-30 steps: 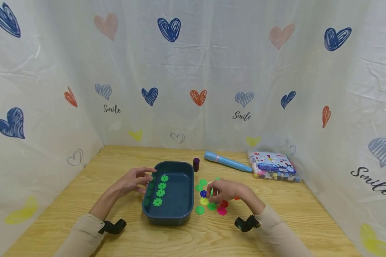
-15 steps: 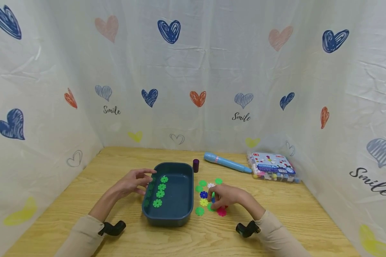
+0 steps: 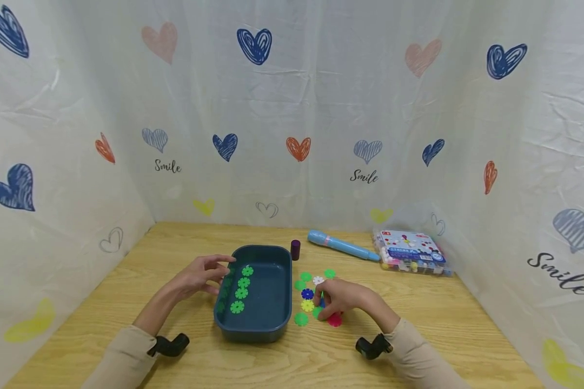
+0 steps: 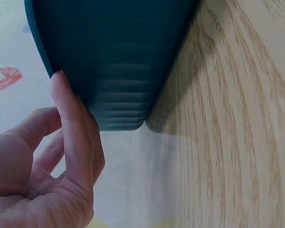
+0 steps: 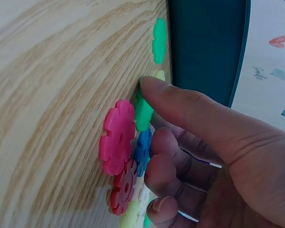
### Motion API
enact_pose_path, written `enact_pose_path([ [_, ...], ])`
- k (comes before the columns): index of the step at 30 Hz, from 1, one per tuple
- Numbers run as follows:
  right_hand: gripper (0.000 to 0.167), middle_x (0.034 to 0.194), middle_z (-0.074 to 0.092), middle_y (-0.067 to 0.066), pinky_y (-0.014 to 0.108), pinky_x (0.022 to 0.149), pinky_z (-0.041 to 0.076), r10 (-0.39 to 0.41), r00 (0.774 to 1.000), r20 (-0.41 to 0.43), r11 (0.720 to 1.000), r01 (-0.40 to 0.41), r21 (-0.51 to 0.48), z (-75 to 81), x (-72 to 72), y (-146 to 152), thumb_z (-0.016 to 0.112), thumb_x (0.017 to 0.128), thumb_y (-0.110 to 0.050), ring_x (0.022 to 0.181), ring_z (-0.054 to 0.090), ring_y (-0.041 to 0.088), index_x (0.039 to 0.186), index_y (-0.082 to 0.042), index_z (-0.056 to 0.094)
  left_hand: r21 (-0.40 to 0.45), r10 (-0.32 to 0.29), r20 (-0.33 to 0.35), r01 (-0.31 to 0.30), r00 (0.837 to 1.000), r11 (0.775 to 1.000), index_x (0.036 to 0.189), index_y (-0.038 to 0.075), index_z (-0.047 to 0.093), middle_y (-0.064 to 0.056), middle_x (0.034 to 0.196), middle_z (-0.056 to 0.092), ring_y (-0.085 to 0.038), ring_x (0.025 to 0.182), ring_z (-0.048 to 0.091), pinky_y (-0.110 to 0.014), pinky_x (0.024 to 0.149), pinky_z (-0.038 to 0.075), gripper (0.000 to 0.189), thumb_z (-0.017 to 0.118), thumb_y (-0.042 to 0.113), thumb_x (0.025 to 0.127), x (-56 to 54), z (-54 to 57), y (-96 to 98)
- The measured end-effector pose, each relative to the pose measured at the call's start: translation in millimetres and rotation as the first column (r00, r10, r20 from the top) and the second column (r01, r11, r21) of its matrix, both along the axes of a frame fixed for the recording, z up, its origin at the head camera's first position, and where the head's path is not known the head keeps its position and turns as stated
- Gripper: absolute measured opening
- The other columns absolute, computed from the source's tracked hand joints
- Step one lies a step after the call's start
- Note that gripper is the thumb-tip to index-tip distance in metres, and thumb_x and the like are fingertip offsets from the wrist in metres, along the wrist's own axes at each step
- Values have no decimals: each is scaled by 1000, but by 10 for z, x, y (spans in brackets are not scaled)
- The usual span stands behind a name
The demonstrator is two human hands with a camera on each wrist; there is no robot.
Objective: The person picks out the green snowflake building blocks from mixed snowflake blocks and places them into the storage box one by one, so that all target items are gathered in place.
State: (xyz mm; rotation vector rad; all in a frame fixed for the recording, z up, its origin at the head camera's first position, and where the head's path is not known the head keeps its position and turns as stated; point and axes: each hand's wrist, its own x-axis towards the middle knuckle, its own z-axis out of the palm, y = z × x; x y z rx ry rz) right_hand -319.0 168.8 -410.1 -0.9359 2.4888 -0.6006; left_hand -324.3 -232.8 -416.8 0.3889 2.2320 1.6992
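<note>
In the head view a dark blue-green plastic bin (image 3: 267,286) holds a row of several green flower-shaped discs (image 3: 241,292) along its left side. My left hand (image 3: 197,278) is at the bin's left wall, fingertips touching near the rim. The left wrist view shows a fairly straight finger (image 4: 72,128) against that wall. Right of the bin my right hand (image 3: 345,297) bends low over loose discs. Its thumb (image 5: 180,102) touches a green disc (image 5: 143,114) on the table; the index fingertip is hidden there. Beside it lie pink (image 5: 118,137), red (image 5: 123,187) and blue discs (image 5: 143,152).
Behind the bin stands a small dark purple cylinder (image 3: 295,249). A light blue microphone-shaped tube (image 3: 343,246) lies further right, its end near a clear box of colourful parts (image 3: 412,253). A curtain printed with hearts (image 3: 321,108) encloses the wooden table (image 3: 321,356).
My right hand has come slightly down and lower over the discs, uncovering the white disc and the far green one. The left hand keeps its place at the bin.
</note>
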Motion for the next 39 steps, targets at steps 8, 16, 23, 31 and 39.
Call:
enact_pose_path([
  [8,24,67,57,-4,17,53,42,2,1000,-12,1000,-1,6,4,-11,-19,81,81,-17,56,51,4,95,-8,64,3,5,2,-5,1000,1000,144,3,44,-17,114,57,-20,87,63,-37,68,62,54,63,22,97,-2,6,-2],
  [16,28,75,56,-3,19,58,43,-10,999,-41,1000,10,-6,-11,-9,-13,83,79,-16,65,49,5,94,-10,60,6,5,6,-5,1000,1000,144,3,44,-15,113,56,-20,87,62,-36,68,62,54,63,22,97,2,11,2],
  [23,21,78,59,-2,18,55,45,8,1000,10,999,-8,-41,28,-9,19,78,83,-11,64,53,5,93,-7,60,-2,12,9,-12,1000,1000,145,4,44,-18,116,56,-20,88,62,-37,69,62,55,63,24,97,6,9,4],
  [31,6,79,61,-6,17,60,47,69,996,-53,996,-71,-45,82,-26,75,70,90,-13,67,54,2,91,-12,64,2,13,10,-13,1000,1000,144,3,44,-18,116,56,-20,88,63,-37,69,62,55,63,23,97,10,12,8],
  [39,5,83,67,2,19,65,52,68,994,-88,993,-77,-94,237,-69,78,64,95,-14,66,66,18,93,-9,63,-3,9,6,-9,1000,1000,145,3,44,-23,120,54,-20,88,62,-38,69,62,54,62,22,97,12,22,12],
])
